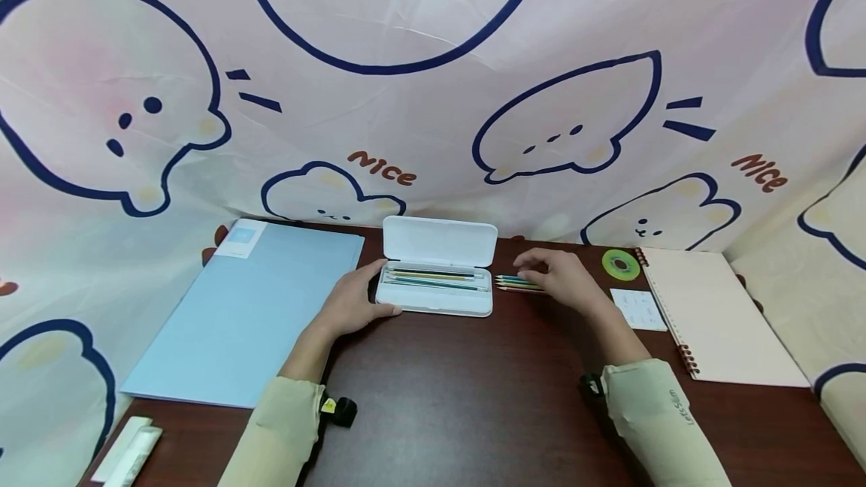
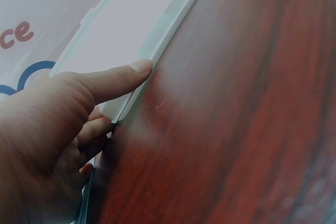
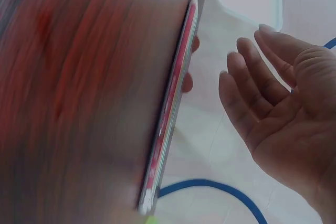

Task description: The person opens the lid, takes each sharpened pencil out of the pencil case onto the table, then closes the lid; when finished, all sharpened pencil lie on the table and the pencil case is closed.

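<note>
A white pencil case (image 1: 440, 310) lies on the table with its lid (image 1: 440, 241) raised at the back. Several pencils (image 1: 433, 283) lie lengthwise inside. My left hand (image 1: 352, 301) grips the case's left end; in the left wrist view its thumb rests along the front edge and the fingers are at the end side. To the right of the case, a small bunch of pencils (image 1: 512, 283) lies on the table. Over that bunch is my right hand (image 1: 564, 276), fingers loosely bent. The right wrist view shows it holding nothing, apart from a pencil with a red barrel (image 3: 176, 93).
A light blue folder (image 1: 257, 307) lies at left, and two whitish sticks (image 1: 128, 451) sit at the front left corner. At right are a green ring-shaped roll (image 1: 620, 264), a small white card (image 1: 638, 310) and a spiral notebook (image 1: 724, 318). A printed cloth (image 1: 433, 111) hangs behind.
</note>
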The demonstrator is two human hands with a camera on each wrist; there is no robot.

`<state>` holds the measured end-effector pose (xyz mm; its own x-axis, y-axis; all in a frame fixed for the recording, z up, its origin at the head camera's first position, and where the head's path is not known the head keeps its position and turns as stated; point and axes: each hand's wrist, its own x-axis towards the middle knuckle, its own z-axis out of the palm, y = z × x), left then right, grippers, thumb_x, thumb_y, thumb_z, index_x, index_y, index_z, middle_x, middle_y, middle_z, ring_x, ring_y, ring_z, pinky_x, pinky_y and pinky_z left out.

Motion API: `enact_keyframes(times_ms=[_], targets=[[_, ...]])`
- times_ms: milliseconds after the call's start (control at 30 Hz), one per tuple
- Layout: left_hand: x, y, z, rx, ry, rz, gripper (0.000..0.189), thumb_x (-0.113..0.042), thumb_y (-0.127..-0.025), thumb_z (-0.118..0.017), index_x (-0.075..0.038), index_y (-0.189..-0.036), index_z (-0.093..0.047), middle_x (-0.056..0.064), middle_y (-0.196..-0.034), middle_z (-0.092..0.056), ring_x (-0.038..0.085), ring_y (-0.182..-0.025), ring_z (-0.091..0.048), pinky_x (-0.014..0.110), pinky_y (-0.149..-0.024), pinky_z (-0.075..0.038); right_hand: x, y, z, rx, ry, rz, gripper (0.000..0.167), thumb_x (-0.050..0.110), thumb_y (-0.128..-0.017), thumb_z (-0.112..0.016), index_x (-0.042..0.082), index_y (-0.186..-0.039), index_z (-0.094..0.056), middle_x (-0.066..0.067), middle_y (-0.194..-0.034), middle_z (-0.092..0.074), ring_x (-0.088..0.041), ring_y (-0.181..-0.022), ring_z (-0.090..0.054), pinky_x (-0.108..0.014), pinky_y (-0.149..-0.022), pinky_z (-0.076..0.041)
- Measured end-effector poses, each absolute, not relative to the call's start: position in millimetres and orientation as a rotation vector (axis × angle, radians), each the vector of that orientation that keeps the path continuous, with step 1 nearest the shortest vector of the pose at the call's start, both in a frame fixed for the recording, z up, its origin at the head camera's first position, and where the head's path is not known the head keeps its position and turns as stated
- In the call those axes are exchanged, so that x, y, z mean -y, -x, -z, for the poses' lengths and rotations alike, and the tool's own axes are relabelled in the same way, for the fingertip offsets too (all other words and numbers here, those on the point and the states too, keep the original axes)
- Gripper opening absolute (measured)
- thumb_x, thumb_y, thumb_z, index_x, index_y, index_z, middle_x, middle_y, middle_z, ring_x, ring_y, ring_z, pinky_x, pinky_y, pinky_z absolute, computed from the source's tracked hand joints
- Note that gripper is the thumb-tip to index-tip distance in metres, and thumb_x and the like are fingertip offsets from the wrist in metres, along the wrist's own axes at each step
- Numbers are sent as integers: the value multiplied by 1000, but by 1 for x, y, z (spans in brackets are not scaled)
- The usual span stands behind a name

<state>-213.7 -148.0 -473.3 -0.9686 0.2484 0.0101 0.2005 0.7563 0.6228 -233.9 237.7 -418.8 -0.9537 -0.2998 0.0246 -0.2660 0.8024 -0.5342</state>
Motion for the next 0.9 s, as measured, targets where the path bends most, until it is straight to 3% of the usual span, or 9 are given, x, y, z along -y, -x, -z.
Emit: enact_keyframes(times_ms=[300, 567, 900], targets=[[147, 213, 472, -2869, -363, -1001, 94, -39, -79, -86, -14, -156, -39, 12, -152, -51, 37, -140, -48, 55, -114, -40, -209, 236, 423, -2860, 475, 937, 20, 23, -97, -69, 21, -115, -76, -2, -111, -75, -20, -99, -64, -44, -91, -54], [147, 212, 471, -2862, -359, -1007, 94, -39, -79, -87, -15, -156, -39, 12, -152, -52, 37, -139, -49, 55, -113, -40, -184, 240, 431, -2829, 580, 890, 22, 23, -96, -70, 15, -116, -76, -2, -110, -76, -19, -102, -66, -44, -92, -55], [147, 213, 471, -2864, -368, -1019, 94, -38, -78, -87, -15, -156, -40, 12, -151, -53, 36, -138, -49, 55, -113, -40, -158, 244, 435, -2776, 676, 798, 20, 23, -96, -70, 16, -114, -77, 3, -100, -76, -12, -89, -65, -33, -79, -53]])
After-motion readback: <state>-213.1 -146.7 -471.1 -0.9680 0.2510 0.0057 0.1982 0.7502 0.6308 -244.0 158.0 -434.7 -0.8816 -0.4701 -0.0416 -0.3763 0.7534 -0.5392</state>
